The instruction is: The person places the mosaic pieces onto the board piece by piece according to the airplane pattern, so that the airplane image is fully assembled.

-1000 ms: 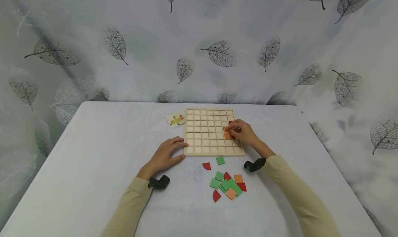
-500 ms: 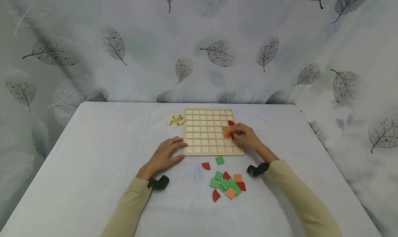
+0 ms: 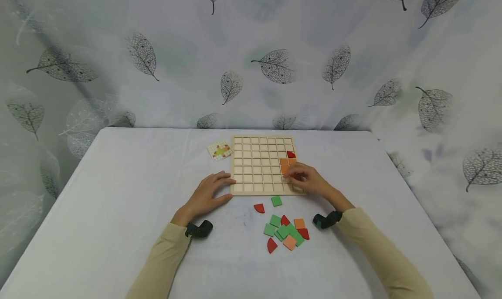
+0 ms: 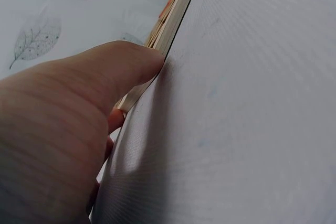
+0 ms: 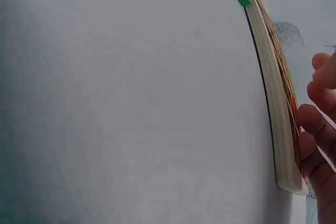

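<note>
My left hand (image 3: 205, 195) lies beside the left edge of the wooden grid board (image 3: 255, 163). Its fingertips and thumb touch the rim, as the left wrist view also shows. Over the board's lower right hovers my right hand (image 3: 307, 178), fingers bent, no piece visible between them. In the right wrist view some fingertips (image 5: 308, 142) are at the board's edge. Just above that hand, orange square tiles (image 3: 284, 162) sit in neighbouring cells, with a red quarter-circle tile (image 3: 291, 154) in a cell above. The cells under the hand are hidden.
In front of the board lies a loose pile of green square tiles (image 3: 282, 232), orange squares (image 3: 290, 242) and red quarter-circles (image 3: 272, 246). A single green tile (image 3: 276, 201) lies near the front rim. A pattern card (image 3: 219, 151) lies at the board's upper left.
My right hand has moved down toward the board's front, uncovering the red quarter-circle and an orange tile at the right edge. The left hand has stayed in place.
</note>
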Motion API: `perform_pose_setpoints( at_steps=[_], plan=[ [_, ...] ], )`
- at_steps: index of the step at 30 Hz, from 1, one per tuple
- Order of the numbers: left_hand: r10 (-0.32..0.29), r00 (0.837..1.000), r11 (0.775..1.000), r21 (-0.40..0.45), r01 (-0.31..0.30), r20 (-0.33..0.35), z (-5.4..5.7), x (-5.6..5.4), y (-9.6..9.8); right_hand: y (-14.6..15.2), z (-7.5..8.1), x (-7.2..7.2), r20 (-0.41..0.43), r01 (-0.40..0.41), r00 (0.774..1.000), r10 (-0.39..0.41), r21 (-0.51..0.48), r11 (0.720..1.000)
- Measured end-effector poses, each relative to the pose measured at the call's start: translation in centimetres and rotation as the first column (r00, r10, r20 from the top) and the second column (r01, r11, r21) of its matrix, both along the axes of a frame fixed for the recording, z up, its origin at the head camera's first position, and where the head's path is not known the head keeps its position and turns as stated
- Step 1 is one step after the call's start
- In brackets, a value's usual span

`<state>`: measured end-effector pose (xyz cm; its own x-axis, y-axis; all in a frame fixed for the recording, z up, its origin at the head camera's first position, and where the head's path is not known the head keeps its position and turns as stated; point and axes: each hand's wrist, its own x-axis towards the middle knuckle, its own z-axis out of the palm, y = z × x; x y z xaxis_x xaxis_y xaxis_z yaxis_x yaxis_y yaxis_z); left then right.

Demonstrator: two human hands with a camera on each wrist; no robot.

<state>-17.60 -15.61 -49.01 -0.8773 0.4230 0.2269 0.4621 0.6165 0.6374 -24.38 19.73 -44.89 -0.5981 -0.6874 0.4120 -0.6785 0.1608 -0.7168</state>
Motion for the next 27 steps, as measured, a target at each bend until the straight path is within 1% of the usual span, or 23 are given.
perform_pose_setpoints(
  at_steps=[3,9,12,17,18,25,27],
  plan=[
    [-0.001,1.0,1.0,-0.005,0.001,0.003,0.0,0.0,0.0,-0.2,0.2,0.4,0.038,-0.055,0.998,0.054,0.015,0.998],
    [0.002,1.0,1.0,-0.004,-0.002,0.014,0.2,0.0,0.0,-0.8,0.7,1.2,0.125,-0.078,0.99,0.069,0.071,0.994],
    [0.004,1.0,1.0,-0.002,-0.004,0.021,0.3,0.1,0.0,-0.9,0.9,1.5,0.134,-0.096,0.987,0.084,0.09,0.991],
    [0.004,1.0,1.0,-0.01,-0.004,0.026,0.3,0.1,0.0,-1.1,0.8,1.9,0.11,-0.118,0.989,0.102,0.15,0.982],
    [0.004,1.0,1.0,-0.011,-0.004,0.026,0.3,0.1,0.1,-1.0,0.4,1.8,0.102,-0.121,0.989,0.105,0.167,0.979],
    [0.005,0.999,1.0,-0.005,-0.005,0.033,0.4,0.1,0.1,-1.5,0.6,2.4,0.037,-0.132,0.991,0.127,0.254,0.958],
    [0.005,0.999,1.0,-0.005,-0.005,0.034,0.4,0.1,0.1,-1.3,-0.3,2.1,0.024,-0.124,0.992,0.122,0.275,0.953]
  ],
)
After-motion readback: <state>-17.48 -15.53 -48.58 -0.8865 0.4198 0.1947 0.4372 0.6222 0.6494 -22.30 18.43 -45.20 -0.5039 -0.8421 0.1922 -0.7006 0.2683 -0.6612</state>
